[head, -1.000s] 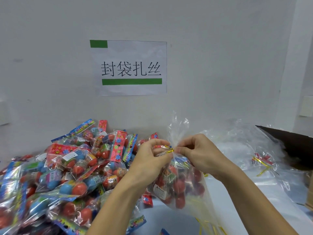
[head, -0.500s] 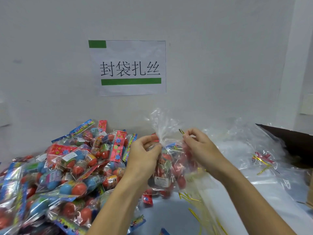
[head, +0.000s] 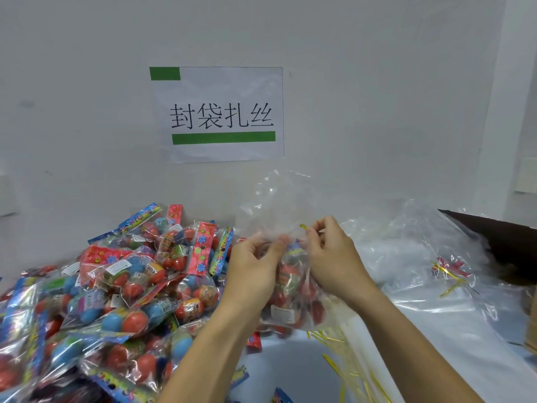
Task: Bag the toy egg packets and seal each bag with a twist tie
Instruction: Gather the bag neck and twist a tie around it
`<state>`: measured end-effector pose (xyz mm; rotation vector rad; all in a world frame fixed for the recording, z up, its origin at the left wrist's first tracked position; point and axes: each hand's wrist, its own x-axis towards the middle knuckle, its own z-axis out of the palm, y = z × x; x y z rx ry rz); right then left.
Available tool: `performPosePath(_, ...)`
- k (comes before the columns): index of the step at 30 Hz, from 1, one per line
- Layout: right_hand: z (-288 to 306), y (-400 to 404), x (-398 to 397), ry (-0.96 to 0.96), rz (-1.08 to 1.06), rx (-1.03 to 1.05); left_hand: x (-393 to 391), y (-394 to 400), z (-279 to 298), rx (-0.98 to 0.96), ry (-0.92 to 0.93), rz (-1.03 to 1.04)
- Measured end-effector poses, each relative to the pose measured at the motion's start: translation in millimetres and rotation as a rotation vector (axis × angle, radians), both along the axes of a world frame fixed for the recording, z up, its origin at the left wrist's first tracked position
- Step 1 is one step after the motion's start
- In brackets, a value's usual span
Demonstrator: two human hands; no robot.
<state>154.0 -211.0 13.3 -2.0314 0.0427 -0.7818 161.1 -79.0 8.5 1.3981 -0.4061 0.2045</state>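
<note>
Both hands hold up a clear plastic bag (head: 290, 303) filled with red toy eggs, above the white table. My left hand (head: 252, 271) grips the bag's gathered neck from the left. My right hand (head: 334, 257) pinches a gold twist tie (head: 304, 226) at the neck, its tip sticking out to the upper left. The bag's loose top (head: 273, 199) flares up above the hands. A big heap of toy egg packets (head: 116, 286) with red and blue eggs fills the table's left side.
Loose gold twist ties (head: 343, 359) lie on the white table below the bag. Empty clear bags (head: 406, 248) are piled at the right, with a few more ties (head: 453, 277) on them. A dark cardboard box (head: 505, 237) stands at the far right. A paper sign (head: 220, 114) hangs on the wall.
The hands have lowered slightly and turned around the neck. The tie that ran level between both hands a second ago now sticks out from my right fingers alone, and the bag's top has opened wider.
</note>
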Motion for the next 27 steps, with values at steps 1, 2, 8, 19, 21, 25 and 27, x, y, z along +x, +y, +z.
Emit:
performPosePath(1, 3.1, -3.3, -3.0, -0.001, 0.084, 0.045, 1.6, 2.4, 0.1, 0.023, 0.015, 0.056)
performPosePath(2, 7.2, -7.5, -6.9, -0.018, 0.197, 0.094, 3.0, 4.6, 0.2, 0.054, 0.032, 0.109)
performPosePath(8, 24.7, -1.2, -26.4, -0.006, 0.700, 0.032, -6.9, -8.9, -5.3, 0.379, -0.200, 0.155)
performPosePath(19, 24.8, 0.8, -20.0, 0.137, 0.502, 0.800, 0.2, -0.4, -15.5, 0.584, -0.122, -0.214)
performPosePath(21, 28.1, 2.1, -19.1, 0.137, 0.528, 0.942, 2.3, 0.6, -14.8, 0.571, -0.129, -0.193)
performPosePath(25, 32.0, -3.2, -20.4, 0.101, 0.576, 0.973, -4.6, 5.4, -10.1, 0.609, -0.159, -0.351)
performPosePath(27, 34.4, -7.6, -24.2, 0.104, 0.568, 0.819, -7.3, 6.6, -5.2, 0.660, -0.129, -0.422)
